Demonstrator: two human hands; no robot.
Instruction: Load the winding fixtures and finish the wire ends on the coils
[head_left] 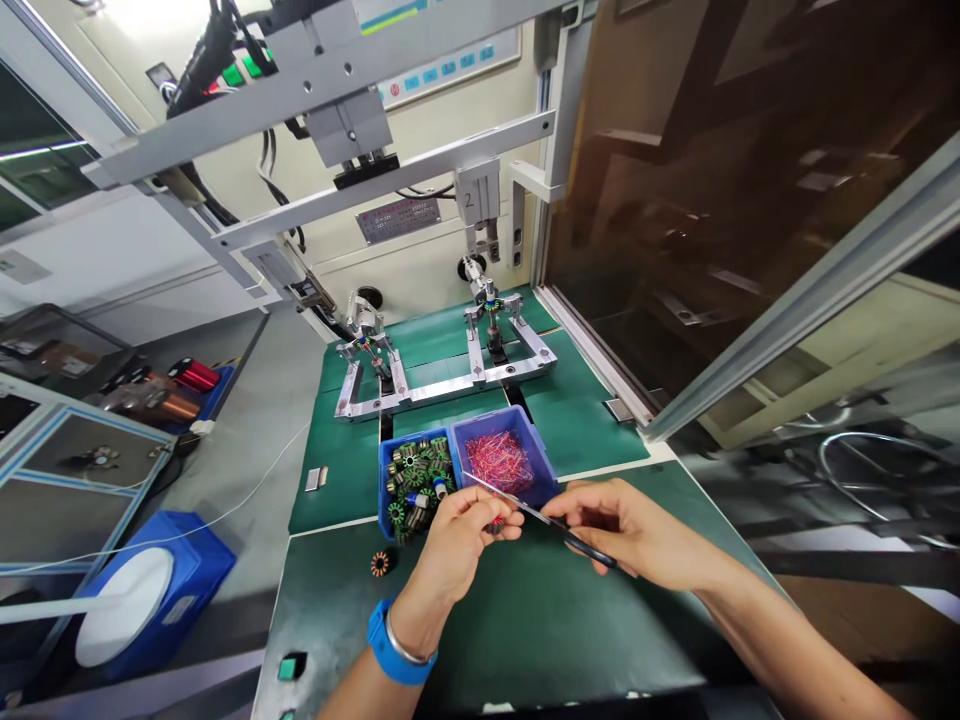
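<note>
My right hand is closed on scissors with dark handles. Their thin silver blades point up and left, passing over the fingers of my left hand. That left hand is closed in a pinch around something small, of which only a dark and reddish bit shows. Just beyond the hands, a blue bin holds several green-and-metal motor stators. Beside it, a purple-blue bin contains a heap of short red and pinkish wire clippings. A single copper-wound stator lies left of my left hand.
Behind the bins, a metal fixture frame with two clamping stations stands on the green mat. Machine bars cross above it. A brown transparent panel borders the right side. A green button sits at the front left.
</note>
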